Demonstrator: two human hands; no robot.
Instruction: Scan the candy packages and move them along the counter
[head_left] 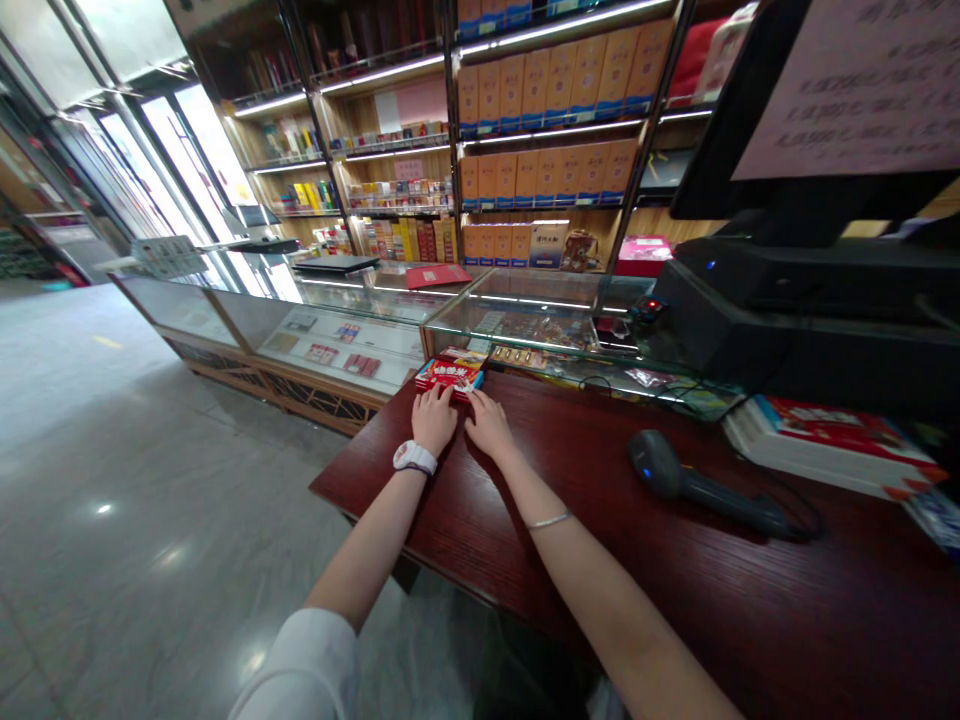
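Observation:
A red, flat packaged box [448, 376] lies on the dark red wooden counter [600, 520] near its far edge. My left hand [434, 418], with a white watch on the wrist, rests with fingers on the box's near left side. My right hand [487, 422], a thin bracelet further down the arm, touches the box's near right corner. Both hands lie flat on the counter, fingers stretched toward the box.
A black handheld barcode scanner [701, 484] lies on the counter to the right. Stacked books [829, 442] and a black register with screen [810, 300] stand at right. Glass display cases [352, 320] and lit shelves of boxes [555, 130] lie beyond. Tiled floor [112, 480] spreads left.

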